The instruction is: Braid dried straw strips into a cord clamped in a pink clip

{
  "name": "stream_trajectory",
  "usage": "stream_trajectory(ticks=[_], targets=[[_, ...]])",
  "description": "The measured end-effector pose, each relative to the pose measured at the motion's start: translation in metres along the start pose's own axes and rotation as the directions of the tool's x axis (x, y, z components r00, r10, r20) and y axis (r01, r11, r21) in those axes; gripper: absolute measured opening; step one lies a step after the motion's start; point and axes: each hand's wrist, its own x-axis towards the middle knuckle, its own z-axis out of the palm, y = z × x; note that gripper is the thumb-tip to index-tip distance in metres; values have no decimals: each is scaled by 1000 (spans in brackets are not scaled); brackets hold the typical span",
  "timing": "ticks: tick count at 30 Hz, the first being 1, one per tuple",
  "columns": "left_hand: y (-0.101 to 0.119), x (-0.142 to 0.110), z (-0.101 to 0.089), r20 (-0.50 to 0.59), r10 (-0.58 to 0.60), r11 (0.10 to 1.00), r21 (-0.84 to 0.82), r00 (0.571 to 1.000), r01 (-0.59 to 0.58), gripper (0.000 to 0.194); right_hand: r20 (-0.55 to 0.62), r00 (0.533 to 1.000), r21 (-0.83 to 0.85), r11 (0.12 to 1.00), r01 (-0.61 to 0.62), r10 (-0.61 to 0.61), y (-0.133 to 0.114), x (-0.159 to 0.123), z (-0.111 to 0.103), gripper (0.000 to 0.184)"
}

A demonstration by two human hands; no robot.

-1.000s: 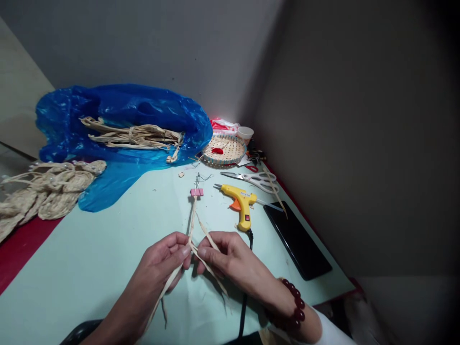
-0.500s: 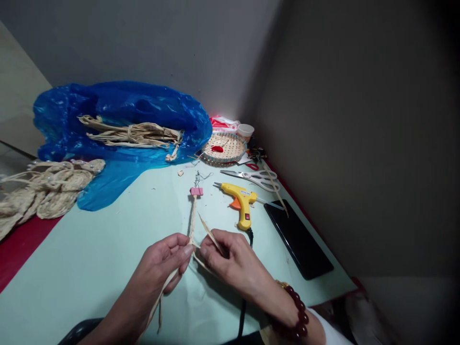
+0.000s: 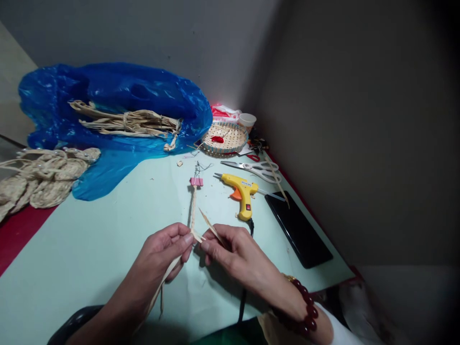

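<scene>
Evidently the braid is secured at both ends: a pink clip bites its far end on the table, and the left hand pinches its near end between thumb and fingers, probably so that it lies straight and cannot loosen. Just beside, the right hand has thumb and fingers pressed together on pale strands leaving the braid, seemingly to hold them apart from the strand trailing under the left hand. The glue gun and scissors lie to the right, presumably within reach but out of the way.

How the strands cross, and how many there are, is hard to tell; the fingertips cover that spot. A pale tip pokes up above the right hand, its other end hidden in the grasp. What anchors the clip is unclear. The right forearm hides part of the gun's cord, and the woven pieces are cut off at the left edge.
</scene>
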Motion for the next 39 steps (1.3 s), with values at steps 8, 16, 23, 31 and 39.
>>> stream_trajectory(ticks=[8,16,23,31,39], targets=[[-3,0,-4,-21,55,996,70,998,-54,22,-156,987,-436,900,-30,-43,-22,-26,-2,37],[-7,2,-7,-14,80,992,100,997,-79,27,-120,993,-588,804,-91,25,-19,-28,20,24],[-6,4,-7,-22,66,992,106,998,-64,25,-137,990,-580,812,-64,-20,-11,-16,25,23],[-4,1,-5,-25,82,989,123,996,-79,25,-126,992,-605,794,-61,-20,-14,-17,22,25],[-8,3,-7,-15,60,990,132,998,-58,26,-118,993,-598,799,-66,-7,-9,-15,24,23]])
